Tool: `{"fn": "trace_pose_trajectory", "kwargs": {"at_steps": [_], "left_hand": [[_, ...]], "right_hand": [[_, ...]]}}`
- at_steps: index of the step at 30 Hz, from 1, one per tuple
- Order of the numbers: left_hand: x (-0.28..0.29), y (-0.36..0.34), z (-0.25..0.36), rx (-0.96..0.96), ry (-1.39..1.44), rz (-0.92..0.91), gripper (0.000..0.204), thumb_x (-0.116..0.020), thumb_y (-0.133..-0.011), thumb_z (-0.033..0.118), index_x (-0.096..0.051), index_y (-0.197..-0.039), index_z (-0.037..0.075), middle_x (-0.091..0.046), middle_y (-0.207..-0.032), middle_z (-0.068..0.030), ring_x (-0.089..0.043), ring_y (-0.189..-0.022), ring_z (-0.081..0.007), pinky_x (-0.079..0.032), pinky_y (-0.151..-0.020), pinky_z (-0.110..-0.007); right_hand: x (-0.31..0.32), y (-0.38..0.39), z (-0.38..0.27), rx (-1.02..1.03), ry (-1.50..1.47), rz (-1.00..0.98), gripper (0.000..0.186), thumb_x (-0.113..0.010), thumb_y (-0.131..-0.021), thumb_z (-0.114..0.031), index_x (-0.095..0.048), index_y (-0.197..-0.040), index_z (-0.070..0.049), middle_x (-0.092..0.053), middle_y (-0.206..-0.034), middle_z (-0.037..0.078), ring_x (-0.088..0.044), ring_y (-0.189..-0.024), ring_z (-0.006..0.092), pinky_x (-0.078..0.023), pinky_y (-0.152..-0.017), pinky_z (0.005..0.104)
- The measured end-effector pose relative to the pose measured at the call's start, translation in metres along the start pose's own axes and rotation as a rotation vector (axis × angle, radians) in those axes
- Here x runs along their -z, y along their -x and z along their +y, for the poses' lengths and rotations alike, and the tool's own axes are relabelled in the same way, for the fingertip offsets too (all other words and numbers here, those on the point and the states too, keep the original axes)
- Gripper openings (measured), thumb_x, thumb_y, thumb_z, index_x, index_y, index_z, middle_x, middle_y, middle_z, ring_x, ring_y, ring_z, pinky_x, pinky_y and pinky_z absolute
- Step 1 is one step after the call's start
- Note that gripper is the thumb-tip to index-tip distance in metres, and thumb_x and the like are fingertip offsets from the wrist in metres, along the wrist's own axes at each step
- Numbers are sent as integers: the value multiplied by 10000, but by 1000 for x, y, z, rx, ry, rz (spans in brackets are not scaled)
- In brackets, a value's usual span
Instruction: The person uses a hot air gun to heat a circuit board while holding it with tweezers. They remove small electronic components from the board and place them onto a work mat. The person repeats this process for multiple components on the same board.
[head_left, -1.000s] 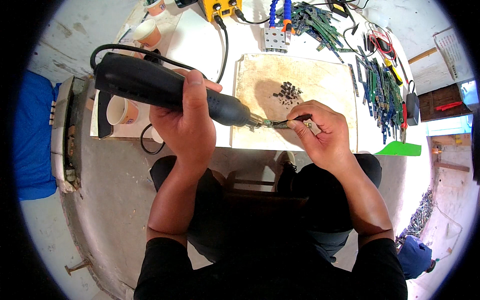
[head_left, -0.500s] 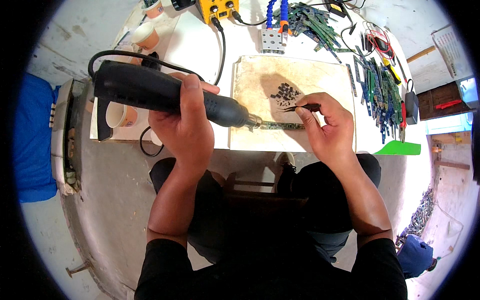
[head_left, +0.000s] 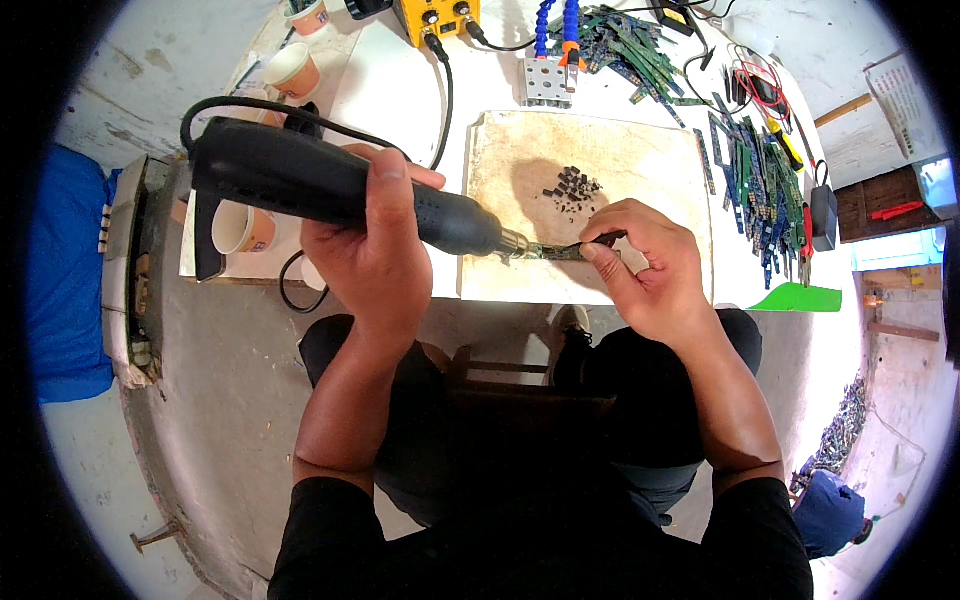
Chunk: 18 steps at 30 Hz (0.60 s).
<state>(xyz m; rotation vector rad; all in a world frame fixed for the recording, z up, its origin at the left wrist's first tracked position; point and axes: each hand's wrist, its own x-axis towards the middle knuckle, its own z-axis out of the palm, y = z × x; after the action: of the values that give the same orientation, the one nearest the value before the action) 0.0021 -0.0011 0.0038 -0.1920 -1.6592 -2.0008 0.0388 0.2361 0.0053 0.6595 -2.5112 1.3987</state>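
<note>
A black hot-air gun [head_left: 270, 175] is gripped in my left hand [head_left: 372, 245], its metal nozzle pointing right, close over a narrow green circuit-board strip [head_left: 555, 250] on the beige work board [head_left: 500, 150]. Dark fine tweezers [head_left: 607, 239] are pinched in my right hand [head_left: 650, 260], their tips low at the strip beside the nozzle. Part of the strip is hidden by the tweezers and fingers. A small pile of black components [head_left: 575, 188] lies just beyond, on the board.
Loose circuit-board strips [head_left: 755, 190] are heaped at right and back. A yellow station [head_left: 430, 20], blue hoses on a metal block [head_left: 547, 80], paper cups [head_left: 243, 230], cables, pliers [head_left: 805, 250] and a green mat [head_left: 795, 297] surround the board. An object in blue fabric [head_left: 830, 510] is low right.
My right hand and tweezers rose toward the component pile half a second ago and are now back down on the strip. The hot-air gun has shifted only slightly.
</note>
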Motion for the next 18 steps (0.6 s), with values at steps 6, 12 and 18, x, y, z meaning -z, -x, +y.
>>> {"fn": "trace_pose_trajectory", "kwargs": {"at_steps": [6,12,18], "left_hand": [[-2,2,3,5,-158,-11,253,-553,-995,264,-615,-892,41,-706,-734,-89,-648,-648,-111,-516,-647,-229],[0,1,0,-27,-163,-41,243,-553,-997,258,-612,-915,37,-702,-723,-91,-650,-641,-111,-519,-643,-228],[-1,2,-1,-15,-16,-14,167,-616,-1003,202,-631,-920,58,-704,-723,-68,-643,-635,-71,-453,-632,-180]], "right_hand": [[0,1,1,6,0,8,132,-689,-832,73,-652,-930,-7,-669,-891,136,-681,-814,280,-529,-734,321],[-4,2,3,0,-23,-20,127,-684,-833,70,-650,-930,-5,-670,-897,135,-680,-816,290,-534,-742,327],[-3,2,0,0,8,-35,136,-679,-829,75,-652,-933,-8,-675,-917,140,-687,-847,307,-543,-764,342]]}}
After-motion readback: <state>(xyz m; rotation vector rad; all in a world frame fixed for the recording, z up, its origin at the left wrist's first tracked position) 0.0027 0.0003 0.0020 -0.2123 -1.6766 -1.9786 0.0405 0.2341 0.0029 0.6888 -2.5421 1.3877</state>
